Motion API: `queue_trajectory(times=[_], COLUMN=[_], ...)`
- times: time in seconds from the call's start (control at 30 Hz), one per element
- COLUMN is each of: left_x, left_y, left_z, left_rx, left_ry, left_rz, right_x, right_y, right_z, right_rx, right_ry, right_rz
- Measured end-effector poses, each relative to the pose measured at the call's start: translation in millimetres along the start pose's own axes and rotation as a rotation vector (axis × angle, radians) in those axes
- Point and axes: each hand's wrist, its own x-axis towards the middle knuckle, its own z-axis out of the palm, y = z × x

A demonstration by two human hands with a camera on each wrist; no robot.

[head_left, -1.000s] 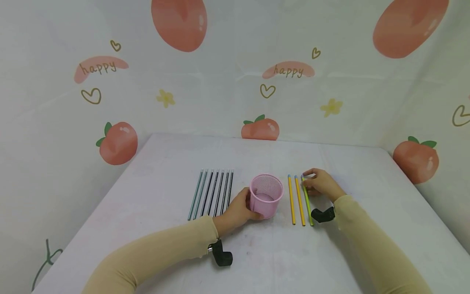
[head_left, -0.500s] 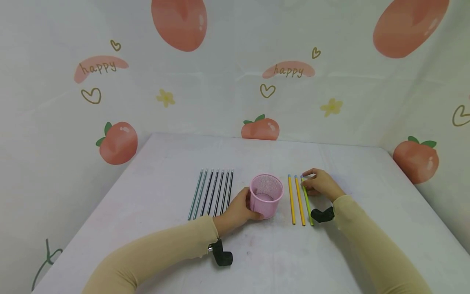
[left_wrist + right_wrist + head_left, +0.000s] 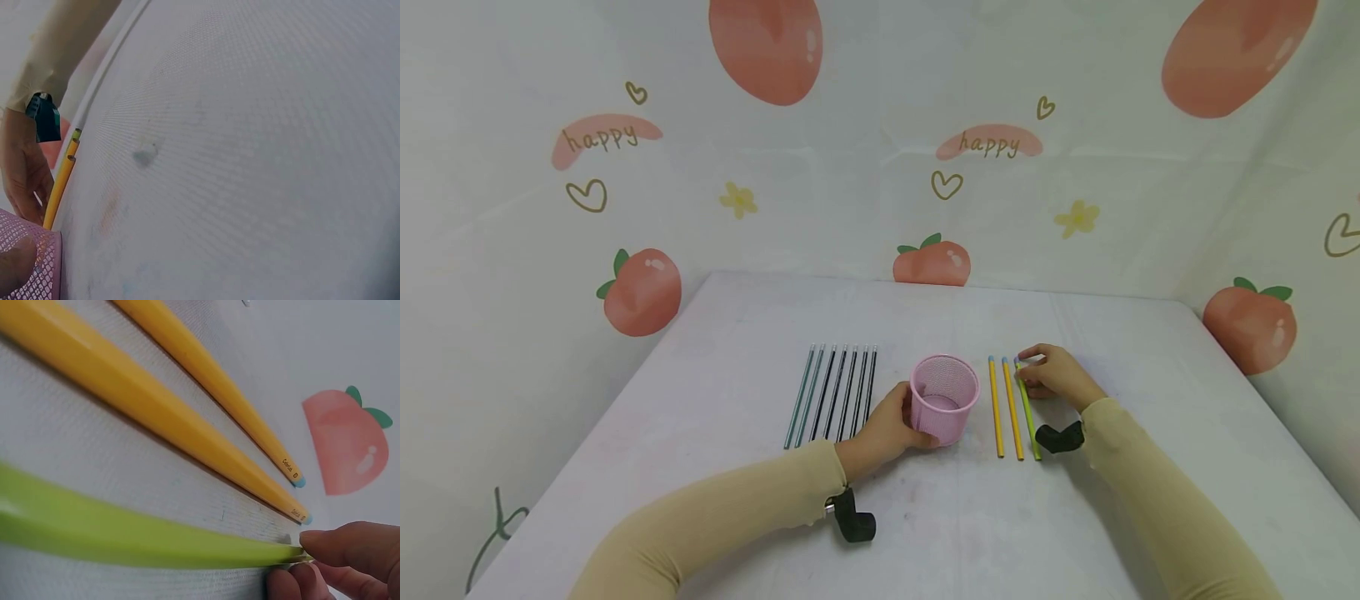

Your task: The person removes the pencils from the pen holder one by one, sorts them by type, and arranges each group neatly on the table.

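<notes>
My left hand (image 3: 882,431) grips a pink mesh pencil cup (image 3: 951,423) by its left side. The cup stands upright, and its inside looks bare in the head view. To the right, my right hand (image 3: 1054,377) pinches the far end of a light green pencil (image 3: 1028,410) between thumb and fingers. That pencil (image 3: 125,540) lies along the table in the right wrist view, its tip partly hidden by the fingers. Two yellow pencils (image 3: 1012,408) with blue ends lie between the cup and the green pencil.
Several dark and teal pencils (image 3: 831,392) lie side by side left of the cup, their near ends partly behind my left hand. A white cloth covers the table (image 3: 955,533). Behind it hangs a white backdrop (image 3: 850,208) printed with peaches.
</notes>
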Motion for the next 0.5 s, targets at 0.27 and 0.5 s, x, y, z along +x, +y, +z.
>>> queue_trajectory(times=[0.27,0.5], left_x=[1.5,5.1], left_y=[-0.4,-3.6], left_z=[-0.1,-2.4], left_rx=[0.002,-0.024], left_ry=[0.010,-0.011], left_rz=[-0.019,-0.041], right_x=[0.6,2.1], right_y=[-2.1,0.0], right_z=[-1.6,-1.5], right_rx=[-0.006,0.009], right_ry=[-0.003,-0.019], right_rz=[0.021,0.016])
